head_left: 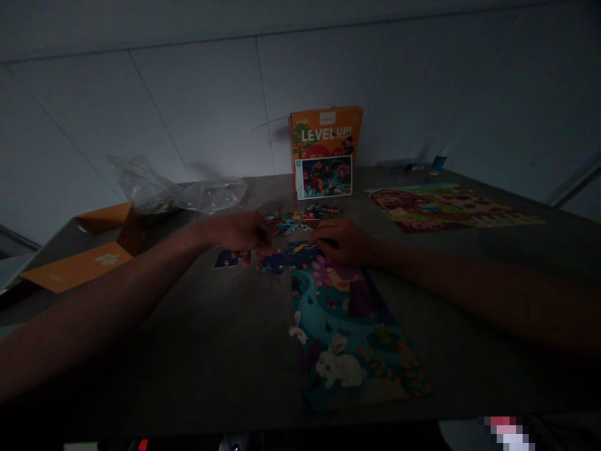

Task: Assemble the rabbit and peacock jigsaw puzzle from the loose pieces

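Landmark: the partly assembled puzzle panel of dark teal and purple cardboard with white rabbits, lying flat on the grey matte tabletop. Its near end is a joined sheet.

Step in hand, as judged: fitting pieces at the panel's far end. Recommended practice:
1. Steady the panel's far edge with light, flat fingertip pressure.
2. Align tab with socket before pressing; press straight down. Forcing a misaligned tab may bend the cardboard or shift joined pieces.
3. Check the pattern against the white-edged rectangular picture card, upright beyond the panel's far end.
4. Draw stock from the multicoloured heap of loose cardboard puzzle pieces, just beyond the panel.

Hands:
- Left hand: left of the panel's far end, fingers bent downward and narrowly spaced over the blue-purple interlocking cardboard pieces. Whether a piece is pinched cannot be told; the image is dark and blurred there.
- Right hand: over the panel's far end, fingers curled, fingertips low at its upper edge. Contact appears likely; a grip cannot be confirmed.
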`<state>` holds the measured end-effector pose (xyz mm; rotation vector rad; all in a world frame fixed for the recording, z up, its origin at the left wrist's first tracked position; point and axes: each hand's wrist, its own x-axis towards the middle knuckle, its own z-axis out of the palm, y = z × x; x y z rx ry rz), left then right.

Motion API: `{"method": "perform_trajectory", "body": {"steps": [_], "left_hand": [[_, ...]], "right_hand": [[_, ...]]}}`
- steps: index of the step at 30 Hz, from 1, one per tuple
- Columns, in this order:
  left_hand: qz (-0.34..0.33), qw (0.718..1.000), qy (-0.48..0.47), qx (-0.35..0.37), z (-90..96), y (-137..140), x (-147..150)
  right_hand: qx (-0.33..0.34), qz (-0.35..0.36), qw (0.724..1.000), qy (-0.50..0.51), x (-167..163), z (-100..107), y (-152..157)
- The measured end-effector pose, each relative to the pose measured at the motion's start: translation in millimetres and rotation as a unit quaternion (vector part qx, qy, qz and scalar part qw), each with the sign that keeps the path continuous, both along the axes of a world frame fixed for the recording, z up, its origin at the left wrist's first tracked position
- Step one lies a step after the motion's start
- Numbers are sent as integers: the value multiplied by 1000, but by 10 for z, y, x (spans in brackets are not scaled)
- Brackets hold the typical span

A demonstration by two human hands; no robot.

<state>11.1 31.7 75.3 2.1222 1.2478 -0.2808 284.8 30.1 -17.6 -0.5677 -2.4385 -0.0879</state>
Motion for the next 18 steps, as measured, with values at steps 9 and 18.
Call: {"method": "perform_trajectory", "body": {"steps": [9,18], "left_hand": [[-58,995,55,-57,-32,-50,17],[-115,986,52,-105,-59,-30,-32]], "right_hand": [[-3,3,1000,-2,5,-1,5],[-12,4,1000,1,7,-5,6]]}}
